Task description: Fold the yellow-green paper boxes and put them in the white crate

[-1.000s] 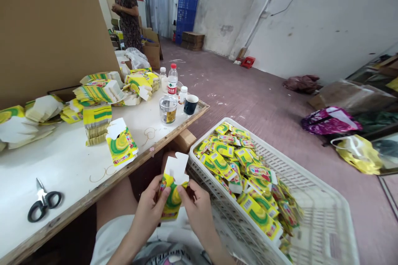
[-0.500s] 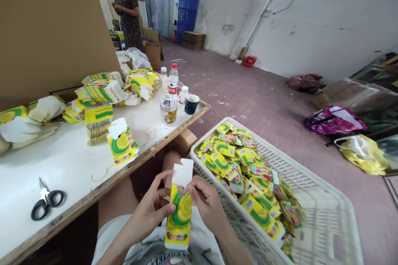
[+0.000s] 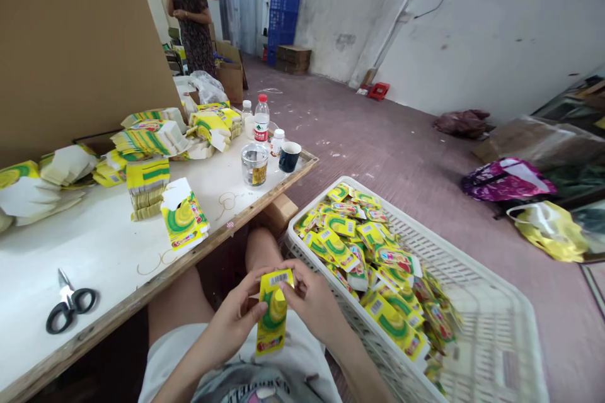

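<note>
A small yellow and green carton point(image 3: 273, 318) is held upright over my lap, its top flap folded down so that a barcode shows at the upper end. My left hand point(image 3: 236, 312) grips its left side, thumb on the front face. With fingers behind the top edge and thumb on the front near the barcode, my right hand point(image 3: 309, 296) pinches the upper right corner. On the table edge to the left lie a few flat cartons point(image 3: 184, 217) of the same print, beside a banded stack of cartons point(image 3: 147, 186).
Black-handled scissors point(image 3: 70, 302) lie on the white table point(image 3: 108, 252). A dark mug point(image 3: 289, 156), a clear jar point(image 3: 254, 165) and bottles point(image 3: 261, 118) stand at its far corner. To my right, a white plastic crate point(image 3: 515, 321) holds many cartons. A person point(image 3: 193, 19) stands behind the table.
The carton's white top flap stood up before; now it is folded over and the barcode faces me. My right hand has moved slightly up to the carton's top edge.
</note>
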A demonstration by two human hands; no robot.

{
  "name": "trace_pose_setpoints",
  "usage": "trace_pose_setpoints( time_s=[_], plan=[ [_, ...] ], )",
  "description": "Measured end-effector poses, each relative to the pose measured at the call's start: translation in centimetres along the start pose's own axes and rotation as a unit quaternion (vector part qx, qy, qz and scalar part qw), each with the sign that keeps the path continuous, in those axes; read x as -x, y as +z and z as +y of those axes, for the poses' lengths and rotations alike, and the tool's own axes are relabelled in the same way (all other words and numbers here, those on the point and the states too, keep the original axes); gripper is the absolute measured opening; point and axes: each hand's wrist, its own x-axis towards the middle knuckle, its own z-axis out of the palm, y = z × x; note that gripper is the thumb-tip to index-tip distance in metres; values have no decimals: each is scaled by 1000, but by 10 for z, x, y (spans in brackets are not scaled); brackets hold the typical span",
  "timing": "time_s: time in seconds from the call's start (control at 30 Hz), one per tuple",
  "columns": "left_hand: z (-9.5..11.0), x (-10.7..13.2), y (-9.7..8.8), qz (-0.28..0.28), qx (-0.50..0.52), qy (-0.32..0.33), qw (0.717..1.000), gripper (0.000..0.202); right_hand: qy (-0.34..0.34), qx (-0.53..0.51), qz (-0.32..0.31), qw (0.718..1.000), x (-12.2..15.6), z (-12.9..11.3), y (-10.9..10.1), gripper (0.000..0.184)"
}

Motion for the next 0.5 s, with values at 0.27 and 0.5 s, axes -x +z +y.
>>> trace_pose_setpoints(
  time_s=[0.27, 0.5],
  plan=[
    [10, -1, 1, 4, 78, -16, 997, 46, 3, 74, -23, 997, 0, -4, 4, 39],
    [2, -7, 2, 67, 51, -36, 996, 46, -34, 57, 17, 998, 0, 6, -1, 18]
  ],
)
